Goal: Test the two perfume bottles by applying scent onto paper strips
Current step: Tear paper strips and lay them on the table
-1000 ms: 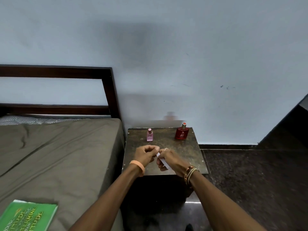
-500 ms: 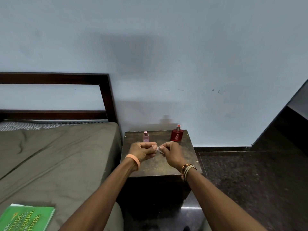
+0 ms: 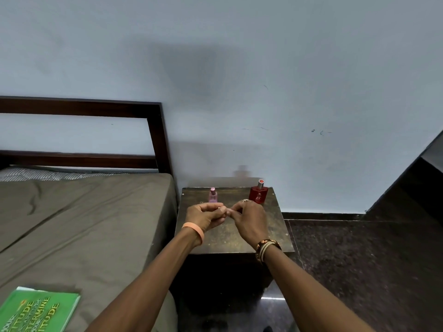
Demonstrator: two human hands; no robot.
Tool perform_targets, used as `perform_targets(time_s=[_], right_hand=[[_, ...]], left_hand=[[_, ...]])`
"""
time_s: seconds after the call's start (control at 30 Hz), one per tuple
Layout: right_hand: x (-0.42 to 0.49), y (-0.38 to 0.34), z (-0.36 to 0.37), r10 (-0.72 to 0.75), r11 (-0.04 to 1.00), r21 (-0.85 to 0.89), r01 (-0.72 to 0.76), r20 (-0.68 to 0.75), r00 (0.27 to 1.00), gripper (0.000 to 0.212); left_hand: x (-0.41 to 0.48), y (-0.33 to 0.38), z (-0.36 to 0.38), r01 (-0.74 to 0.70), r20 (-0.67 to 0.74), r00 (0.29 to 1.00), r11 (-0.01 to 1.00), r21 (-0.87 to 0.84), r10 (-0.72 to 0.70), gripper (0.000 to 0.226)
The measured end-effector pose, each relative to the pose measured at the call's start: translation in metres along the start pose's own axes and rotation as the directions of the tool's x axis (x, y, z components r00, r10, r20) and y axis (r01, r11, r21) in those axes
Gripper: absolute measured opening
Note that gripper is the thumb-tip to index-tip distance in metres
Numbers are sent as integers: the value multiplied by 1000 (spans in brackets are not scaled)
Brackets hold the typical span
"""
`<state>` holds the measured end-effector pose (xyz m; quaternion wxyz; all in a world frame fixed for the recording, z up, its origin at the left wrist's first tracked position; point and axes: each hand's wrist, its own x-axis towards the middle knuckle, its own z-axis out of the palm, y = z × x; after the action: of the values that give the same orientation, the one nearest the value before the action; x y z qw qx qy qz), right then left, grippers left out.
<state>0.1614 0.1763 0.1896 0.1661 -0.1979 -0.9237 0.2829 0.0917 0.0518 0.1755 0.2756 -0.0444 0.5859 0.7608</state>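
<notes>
A small pink perfume bottle (image 3: 212, 196) and a round red perfume bottle (image 3: 258, 193) stand upright at the back of a dark bedside table (image 3: 275, 226). Above the table's middle, my left hand (image 3: 205, 216) and my right hand (image 3: 249, 219) meet fingertip to fingertip. Both pinch a small white paper strip (image 3: 227, 210), which is almost wholly hidden between the fingers. The hands hang just in front of the bottles and touch neither.
A bed with an olive sheet (image 3: 79, 224) and a dark wooden headboard (image 3: 158, 137) lies left of the table. A green book (image 3: 38, 310) rests on the bed's near corner. Dark stone floor (image 3: 359, 271) spreads to the right; a pale wall stands behind.
The hands have drawn together, and the white strip that showed below my right hand a second ago is now tucked between the fingertips. The bottles have not moved.
</notes>
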Motion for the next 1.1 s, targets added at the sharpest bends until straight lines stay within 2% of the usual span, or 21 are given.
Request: perform_targets(time_s=[0.1,0.23,0.3,0.37,0.47,0.53,0.63,0.73,0.83,0.93,1.0,1.1], right_hand=[[3,0,-1,25,999,21,-27,91,996,16],[5,3,-1,-24,1000,-8,26,166,986,17],[4,3,0,-87,988,-116,106,154,984,20],[3,2,2,-166,955,-234,180,77,983,20],[0,-2,3,-224,876,-435,209,17,974,13],[-1,-5,4,-227,851,-486,197,-2,974,15],[-2,-8,4,-205,881,-436,184,-1,979,17],[-1,-8,1,-113,931,-344,125,54,992,18],[2,-6,1,-33,967,-245,67,139,990,20],[5,-4,4,26,998,-65,-10,246,969,22],[6,-6,3,59,997,41,-72,259,964,18],[10,-9,1,61,994,69,-80,241,969,18]], left_hand=[[-1,3,-6,52,88,995,998,-36,-49,28],[0,2,-9,51,74,996,998,-43,-48,24],[2,0,-9,16,31,999,1000,3,-16,21],[4,-1,-8,-31,-10,999,996,79,32,19],[4,-4,-3,-139,-41,988,976,170,148,16],[2,-7,-1,-209,-57,972,950,231,227,15],[0,-11,0,-289,-54,945,903,317,322,16],[-1,-12,-1,-320,-38,934,881,350,355,17],[-2,-13,-2,-330,-7,937,893,308,349,15],[0,-14,-4,-321,17,944,904,283,330,14],[1,-13,-6,-308,35,950,916,256,310,14],[5,-9,-11,-288,91,958,917,275,274,17]])
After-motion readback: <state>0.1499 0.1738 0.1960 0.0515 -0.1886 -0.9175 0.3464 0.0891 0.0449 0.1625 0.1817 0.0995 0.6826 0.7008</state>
